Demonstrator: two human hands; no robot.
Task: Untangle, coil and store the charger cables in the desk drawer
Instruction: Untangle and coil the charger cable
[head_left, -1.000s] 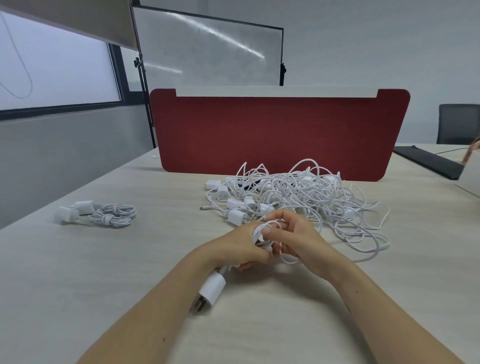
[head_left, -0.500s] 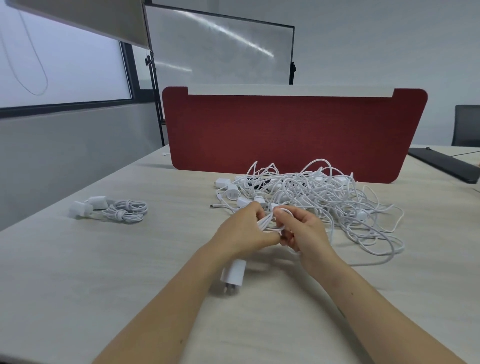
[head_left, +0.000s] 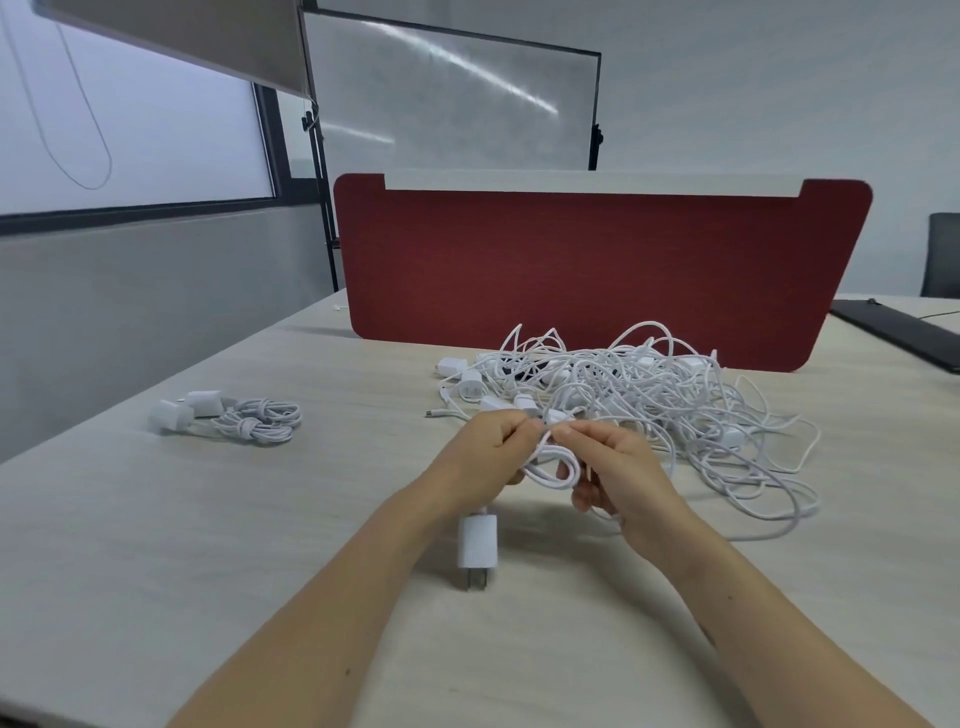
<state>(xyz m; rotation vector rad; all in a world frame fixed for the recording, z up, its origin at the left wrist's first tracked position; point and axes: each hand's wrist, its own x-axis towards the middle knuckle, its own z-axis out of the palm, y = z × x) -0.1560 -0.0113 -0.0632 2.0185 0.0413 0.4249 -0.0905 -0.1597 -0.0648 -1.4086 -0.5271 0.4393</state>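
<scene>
Both hands — left hand, right hand — pinch a smooth white cable loop; boxy plug dangles over the pale woodgrain desk

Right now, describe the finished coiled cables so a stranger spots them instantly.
Find the red divider panel across the table. Left of it, apart from the tangled pile, lie the coiled cables. They alone are neatly wound and knotted, with two white plugs.

Office interior: a long pale desk carries a red fabric privacy divider; behind it are a framed whiteboard, a window with roller blind, and a dark office chair.
</scene>
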